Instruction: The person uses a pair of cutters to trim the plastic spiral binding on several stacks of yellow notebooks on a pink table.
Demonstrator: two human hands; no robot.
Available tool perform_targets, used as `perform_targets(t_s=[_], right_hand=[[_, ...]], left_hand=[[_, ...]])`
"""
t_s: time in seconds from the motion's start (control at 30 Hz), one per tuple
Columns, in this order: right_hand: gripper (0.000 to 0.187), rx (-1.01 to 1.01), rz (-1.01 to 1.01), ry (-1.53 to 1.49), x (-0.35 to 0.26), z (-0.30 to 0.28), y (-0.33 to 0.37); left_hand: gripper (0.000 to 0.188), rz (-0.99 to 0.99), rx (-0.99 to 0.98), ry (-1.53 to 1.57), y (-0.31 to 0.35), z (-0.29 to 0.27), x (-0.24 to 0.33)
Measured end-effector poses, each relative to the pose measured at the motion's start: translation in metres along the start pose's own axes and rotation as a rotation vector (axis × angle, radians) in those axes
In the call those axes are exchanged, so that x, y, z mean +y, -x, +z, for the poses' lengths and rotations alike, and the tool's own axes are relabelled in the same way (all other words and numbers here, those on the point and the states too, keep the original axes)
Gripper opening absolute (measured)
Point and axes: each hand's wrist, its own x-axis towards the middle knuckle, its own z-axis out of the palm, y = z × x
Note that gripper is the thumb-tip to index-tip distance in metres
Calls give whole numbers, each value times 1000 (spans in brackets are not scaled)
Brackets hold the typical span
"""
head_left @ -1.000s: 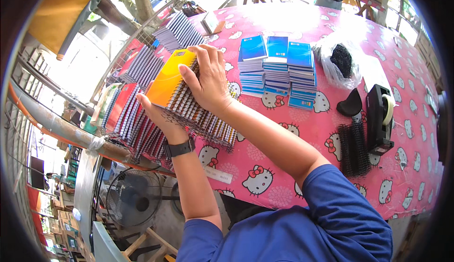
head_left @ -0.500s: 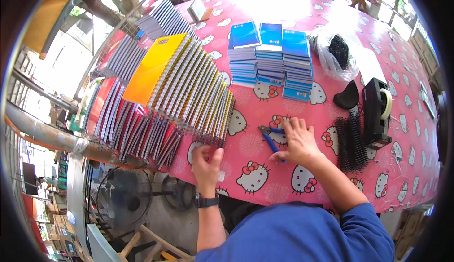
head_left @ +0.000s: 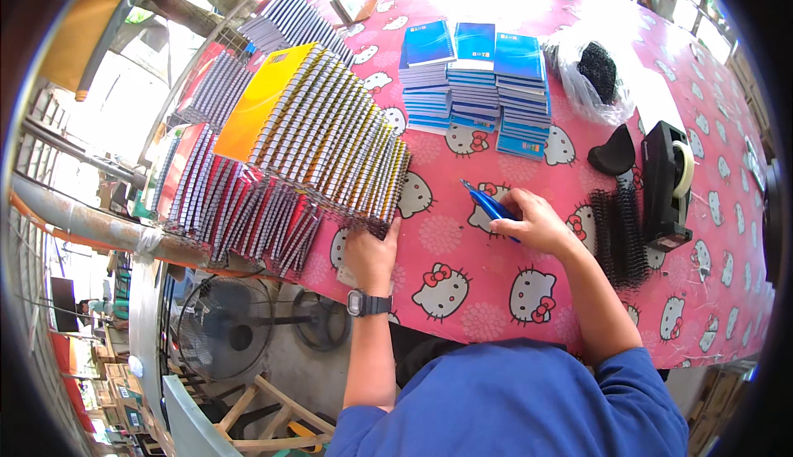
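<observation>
Gripping blue pliers (head_left: pixel 487 201), right hand (head_left: pixel 535 224) curled, left hand (head_left: pixel 372 256) by notebooks (head_left: pixel 334 139)

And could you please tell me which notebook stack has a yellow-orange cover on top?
The tall stack nearest the left hand; the lower stack on its left shows red, the three farther stacks blue.

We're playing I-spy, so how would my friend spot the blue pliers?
Find the pink tablecloth with white cats. Right of the tall yellow-covered notebook stack, look for the person's right hand. The pliers are there, blue and gripped, unlike the blue notebooks stacked beyond.
</observation>
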Motion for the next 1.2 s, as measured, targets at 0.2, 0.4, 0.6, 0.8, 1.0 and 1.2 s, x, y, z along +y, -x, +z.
perform_targets(t_s=[0.2,0.4,0.6,0.8,1.0,1.2], right_hand=[[50,-169,69,-350,2,-5,-3],[37,-264,-48,-946,-14,1,-4],[36,82,-441,-262,-110,7,-25],[43,353,-826,131,-187,25,-49],[44,511,-797,294,-208,36,-48],[37,380,-741,319,-211,33,-41]], left_hand=[[47,-95,-88,-21,-7,-8,4],[61,-36,-256,-2,-11,-34,-7],[58,91,289,587,-36,-132,32],[38,198,563,778,-77,-140,53],[25,139,600,891,-79,-137,52],[24,161,592,906,-77,-139,50]])
